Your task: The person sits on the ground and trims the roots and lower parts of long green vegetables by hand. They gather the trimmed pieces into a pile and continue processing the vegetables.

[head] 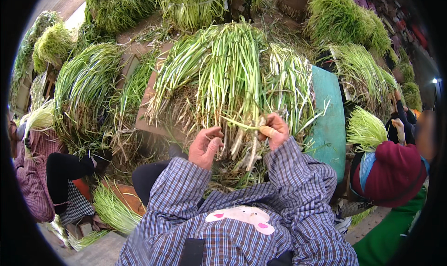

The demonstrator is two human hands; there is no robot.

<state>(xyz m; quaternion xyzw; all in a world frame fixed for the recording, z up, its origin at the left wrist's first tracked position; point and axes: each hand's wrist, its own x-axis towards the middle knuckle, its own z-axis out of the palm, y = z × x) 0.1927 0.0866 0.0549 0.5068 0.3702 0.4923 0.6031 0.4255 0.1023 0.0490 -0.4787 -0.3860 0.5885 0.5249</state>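
Note:
A large heap of long green stalks with pale root ends (228, 67) lies before me, the roots pointing towards my body. Over its near edge my right hand (274, 130) pinches a yellow-green leaf (241, 123) between thumb and finger. That leaf reaches left towards my left hand (206, 147), whose thumb and fingers are curled close together; whether it grips anything is unclear. Several pale stalk ends (238, 143) hang between the two hands. More whitish stalks (286, 80) lie at the heap's right side.
A teal board (328, 115) stands right of the heap, a brown board (146, 121) left. Co-workers sit at both sides, one in a maroon head covering (389, 175). Other stalk heaps (87, 87) surround the place. Loose cut greens (113, 208) lie at lower left.

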